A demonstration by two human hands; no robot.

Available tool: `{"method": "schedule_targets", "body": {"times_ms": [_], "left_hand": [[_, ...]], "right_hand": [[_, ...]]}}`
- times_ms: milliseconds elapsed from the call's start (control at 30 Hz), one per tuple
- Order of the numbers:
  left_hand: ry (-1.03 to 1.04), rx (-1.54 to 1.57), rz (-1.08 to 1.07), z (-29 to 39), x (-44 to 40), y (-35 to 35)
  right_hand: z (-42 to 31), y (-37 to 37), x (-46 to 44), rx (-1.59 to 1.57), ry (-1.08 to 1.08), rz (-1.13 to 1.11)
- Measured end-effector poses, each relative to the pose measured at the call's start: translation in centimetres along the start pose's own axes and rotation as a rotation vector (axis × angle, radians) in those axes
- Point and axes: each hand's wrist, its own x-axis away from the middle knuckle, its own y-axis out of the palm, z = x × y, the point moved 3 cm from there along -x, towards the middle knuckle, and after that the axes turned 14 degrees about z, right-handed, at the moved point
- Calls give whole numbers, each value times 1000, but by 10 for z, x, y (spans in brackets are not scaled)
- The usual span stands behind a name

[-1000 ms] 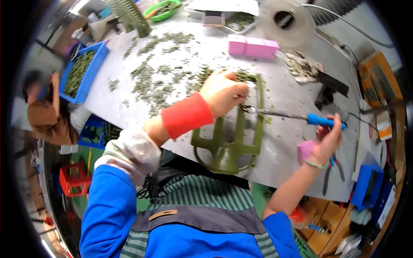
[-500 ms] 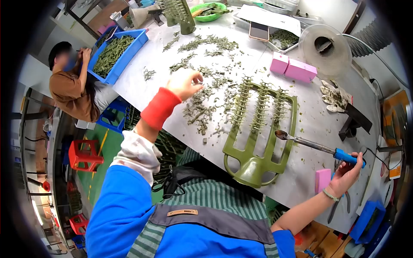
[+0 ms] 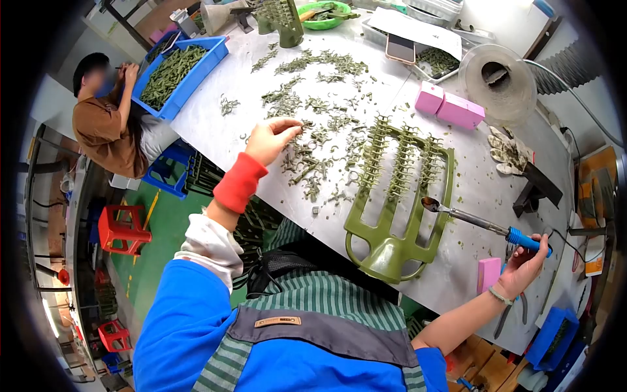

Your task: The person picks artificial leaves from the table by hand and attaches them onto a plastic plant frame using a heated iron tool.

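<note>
Pale table (image 3: 457, 274) fills mid-frame; centre-left, the left hand (image 3: 269, 140) seems to be picking at pieces (image 3: 285, 102), calling for a fine pinch, whether holding one I cannot tell; lower right, the right hand (image 3: 522, 269) grips the tool (image 3: 480, 223) by the rack (image 3: 385, 258).

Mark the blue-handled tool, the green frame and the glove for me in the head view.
Blue-handled tool (image 3: 480, 221): head view, on its metal shaft.
Green frame (image 3: 385, 236): head view, where its bars join the base.
Glove (image 3: 509, 150): head view, on its stained middle.
</note>
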Motion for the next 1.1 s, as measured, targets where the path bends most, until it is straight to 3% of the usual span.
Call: {"method": "schedule_targets", "body": {"times_ms": [133,300,333,400,467,600,667,1100], "left_hand": [[-299,268,-154,27,8,1],[40,10,-309,89,30,43],[113,90,-328,101,39,57],[343,21,-392,131,57,83],[617,-129,-419,147,66,108],[856,-265,-429,151,72,150],[879,-317,-361,144,74,166],[926,-452,-421,130,69,193]], "right_hand": [[-1,0,1,11,17,-15],[-7,-3,5,22,-9,24],[-8,-3,5,12,-27,17],[-10,-6,8,18,-28,15],[-10,-7,11,15,-29,19],[-6,-7,16,43,-37,60],[0,-10,13,58,-44,66],[16,-7,12,41,19,64]]}}
